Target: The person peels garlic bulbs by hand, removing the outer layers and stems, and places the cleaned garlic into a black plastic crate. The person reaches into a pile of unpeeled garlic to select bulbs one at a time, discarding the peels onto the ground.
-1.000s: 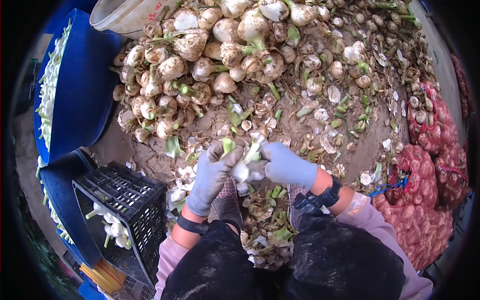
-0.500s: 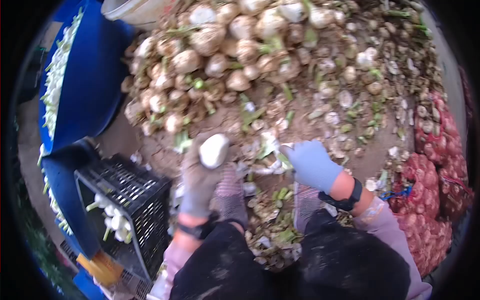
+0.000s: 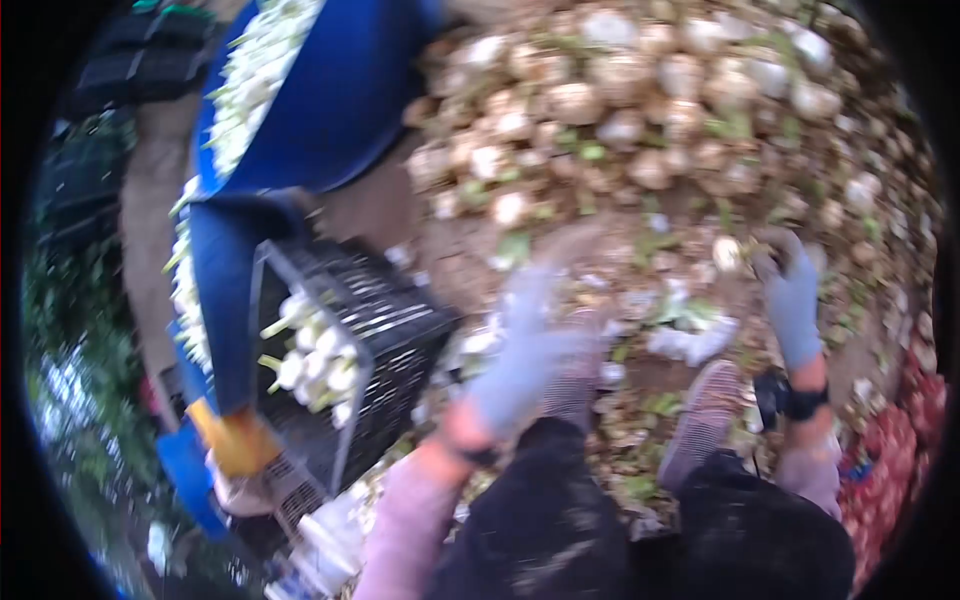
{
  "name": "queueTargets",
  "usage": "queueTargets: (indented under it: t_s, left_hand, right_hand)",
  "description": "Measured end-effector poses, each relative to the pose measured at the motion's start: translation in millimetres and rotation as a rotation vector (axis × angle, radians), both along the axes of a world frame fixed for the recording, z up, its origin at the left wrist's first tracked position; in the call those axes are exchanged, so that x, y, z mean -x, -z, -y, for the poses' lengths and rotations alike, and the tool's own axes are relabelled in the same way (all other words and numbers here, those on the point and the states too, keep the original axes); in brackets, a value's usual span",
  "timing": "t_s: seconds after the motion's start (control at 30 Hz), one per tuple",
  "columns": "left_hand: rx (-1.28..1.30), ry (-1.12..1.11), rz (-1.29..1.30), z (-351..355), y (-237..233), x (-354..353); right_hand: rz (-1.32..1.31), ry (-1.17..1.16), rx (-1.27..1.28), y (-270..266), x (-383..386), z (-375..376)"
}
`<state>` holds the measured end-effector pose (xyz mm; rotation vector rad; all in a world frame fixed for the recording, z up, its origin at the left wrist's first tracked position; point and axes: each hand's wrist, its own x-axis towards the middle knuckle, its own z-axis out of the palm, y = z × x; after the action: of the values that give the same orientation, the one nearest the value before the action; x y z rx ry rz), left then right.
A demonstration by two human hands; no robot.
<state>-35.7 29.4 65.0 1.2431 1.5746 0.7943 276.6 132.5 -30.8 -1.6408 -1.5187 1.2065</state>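
Observation:
My left hand (image 3: 525,345), in a pale glove, is smeared by motion beside the black plastic crate (image 3: 410,330); its fingers cannot be made out. White trimmed garlic bulbs (image 3: 320,362) with green stems lie inside the crate, which is tipped on its side. My gloved right hand (image 3: 790,290) is held out to the right, fingers curled, close to a pale bulb (image 3: 727,253). What those fingers hold, if anything, is hidden. Beyond both hands spreads a heap of untrimmed garlic bulbs (image 3: 575,103), with dirty skins and bits of green.
A large blue tub (image 3: 330,100) full of white bulbs stands at upper left. Below it is a yellow object (image 3: 235,440). Red net sacks (image 3: 885,470) of bulbs lie at right. Peelings (image 3: 690,335) litter the ground around my shoes (image 3: 700,420).
The white bulb no longer shows in my left hand, which has swung toward the crate. My right hand has moved up and away to the right. The view has turned left.

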Motion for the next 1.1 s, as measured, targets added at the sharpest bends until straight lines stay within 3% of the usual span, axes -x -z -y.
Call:
queueTargets:
  t_s: [0.03, 0.1, 0.17, 0.2, 0.23, 0.3, 0.33, 0.37, 0.4, 0.47, 0.53, 0.6, 0.63, 0.67, 0.73, 0.8, 0.87, 1.03, 1.1]
  left_hand:
    - [-0.307, 0.191, -0.018, -25.4, 37.2, -31.4]
    - [-0.321, 0.309, -0.13, -39.5, 51.4, -60.6]
    - [0.034, 0.25, 0.138, -41.5, 56.8, -75.5]
    - [0.035, 0.249, 0.148, -39.4, 57.3, -76.8]
    - [-0.059, 0.238, 0.107, -36.5, 58.4, -74.3]
    - [-0.241, 0.272, 0.034, -31.6, 67.7, -73.1]
    - [-0.138, 0.303, 0.059, -32.4, 60.6, -68.5]
    - [-0.001, 0.262, 0.115, -30.6, 54.1, -67.1]
    - [-0.021, 0.229, 0.042, -25.9, 62.4, -66.8]
    - [-0.111, 0.189, -0.037, -20.4, 64.8, -66.2]
    - [-0.102, 0.146, -0.09, -25.2, 58.9, -67.3]
    - [-0.124, 0.185, -0.057, -29.7, 57.7, -66.7]
    - [0.021, 0.074, 0.269, -27.9, 70.1, -68.4]
    - [0.021, 0.079, 0.271, -26.3, 73.3, -67.7]
    - [-0.017, 0.136, 0.152, -26.5, 67.1, -71.2]
    - [0.037, 0.072, 0.272, -27.4, 63.5, -72.6]
    - [0.337, -0.122, 0.754, -25.4, 59.3, -68.4]
    - [0.392, -0.152, 0.858, -18.9, 72.4, -64.3]
    - [0.218, -0.156, 0.829, -22.5, 66.9, -67.7]
  right_hand:
    - [-0.055, -0.021, 0.021, -10.3, 25.9, 13.5]
    - [-0.372, 0.032, 0.22, -41.1, 61.3, 29.2]
    - [-0.463, 0.016, 0.299, -42.5, 60.3, 29.4]
    - [-0.568, -0.002, 0.387, -40.4, 59.9, 32.3]
    - [-0.494, -0.175, 0.412, -31.9, 49.7, 33.3]
    - [-0.357, -0.174, 0.403, -20.3, 56.9, 38.4]
    - [-0.218, -0.168, 0.395, -19.2, 58.6, 39.0]
    - [-0.082, -0.372, 0.195, -10.7, 55.4, 39.8]
    - [0.065, -0.58, 0.009, -8.4, 52.2, 39.0]
    - [-0.215, -0.201, 0.64, -49.3, 71.7, 33.2]
    - [-0.46, -0.094, 0.66, -29.3, 73.6, 46.2]
    - [-0.438, -0.118, 0.588, -25.9, 66.4, 47.5]
    - [-0.501, -0.099, 0.627, -29.0, 64.3, 46.1]
    - [-0.566, -0.081, 0.666, -30.7, 62.8, 44.6]
    - [-0.494, -0.095, 0.605, -25.8, 61.2, 47.8]
    - [-0.276, -0.114, 0.545, -14.5, 68.6, 47.8]
    - [-0.275, -0.126, 0.54, -21.1, 70.1, 47.0]
    - [-0.14, -0.163, 0.515, -32.1, 73.3, 47.1]
    - [-0.49, -0.097, 0.558, -30.0, 73.1, 49.5]
